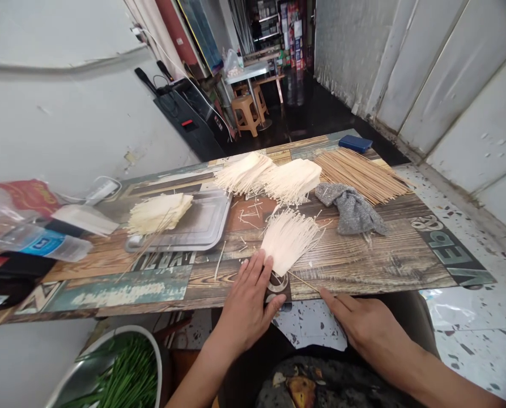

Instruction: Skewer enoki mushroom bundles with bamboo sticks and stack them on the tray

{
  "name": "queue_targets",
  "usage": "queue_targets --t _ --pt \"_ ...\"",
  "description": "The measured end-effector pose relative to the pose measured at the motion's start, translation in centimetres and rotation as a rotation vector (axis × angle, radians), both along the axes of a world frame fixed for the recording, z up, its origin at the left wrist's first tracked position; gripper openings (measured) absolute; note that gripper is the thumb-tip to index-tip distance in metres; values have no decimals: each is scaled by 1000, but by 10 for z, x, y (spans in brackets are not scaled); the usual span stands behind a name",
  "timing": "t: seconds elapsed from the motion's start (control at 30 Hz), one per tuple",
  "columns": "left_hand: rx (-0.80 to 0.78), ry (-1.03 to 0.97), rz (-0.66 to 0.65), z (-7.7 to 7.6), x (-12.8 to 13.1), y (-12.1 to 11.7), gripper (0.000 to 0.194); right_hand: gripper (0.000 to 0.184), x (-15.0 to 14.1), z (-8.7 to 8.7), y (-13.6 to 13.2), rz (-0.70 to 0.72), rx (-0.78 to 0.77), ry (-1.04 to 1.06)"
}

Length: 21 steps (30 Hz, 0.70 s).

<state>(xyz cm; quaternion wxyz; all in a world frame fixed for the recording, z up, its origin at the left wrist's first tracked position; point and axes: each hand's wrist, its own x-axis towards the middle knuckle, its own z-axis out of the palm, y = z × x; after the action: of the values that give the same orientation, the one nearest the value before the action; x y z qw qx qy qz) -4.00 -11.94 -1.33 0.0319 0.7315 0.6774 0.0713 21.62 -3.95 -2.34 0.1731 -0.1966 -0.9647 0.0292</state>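
Observation:
A flat, fanned bunch of enoki mushrooms point(286, 241) lies on the wooden-patterned table in front of me, its heads pointing away. My left hand point(248, 300) rests on the near left edge of its base, fingers stretched out flat. In my closed right hand point(363, 323) is a thin bamboo skewer point(304, 281), whose far end meets the bunch's base; whether the tip is inside cannot be made out. Two more enoki piles, one on the left point(246, 173) and one on the right point(294, 178), sit farther back. Flat enoki pieces on skewers point(161, 212) rest on a translucent plastic lid point(212, 226).
Many loose bamboo skewers point(358, 174) lie at the back right, beside a blue box point(355, 143) and a grey cloth point(352, 209). A plastic bottle point(52, 243) is at the left. Below the table edge stands a metal bowl point(158, 354) of green chives point(127, 374).

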Motion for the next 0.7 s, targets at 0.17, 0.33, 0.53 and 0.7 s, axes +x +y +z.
queue_targets --t 0.17,0.33,0.53,0.7 --pt "20 8 -13 -1 -1 1 69 45 -24 15 -2 -136 53 -119" --pt "224 -26 61 10 -3 -2 79 29 -42 41 3 -278 65 -193" --pt "479 -101 209 21 -29 9 73 33 -22 69 59 -285 84 76" --pt "474 -216 178 36 -46 40 72 28 -10 108 92 -280 66 199"
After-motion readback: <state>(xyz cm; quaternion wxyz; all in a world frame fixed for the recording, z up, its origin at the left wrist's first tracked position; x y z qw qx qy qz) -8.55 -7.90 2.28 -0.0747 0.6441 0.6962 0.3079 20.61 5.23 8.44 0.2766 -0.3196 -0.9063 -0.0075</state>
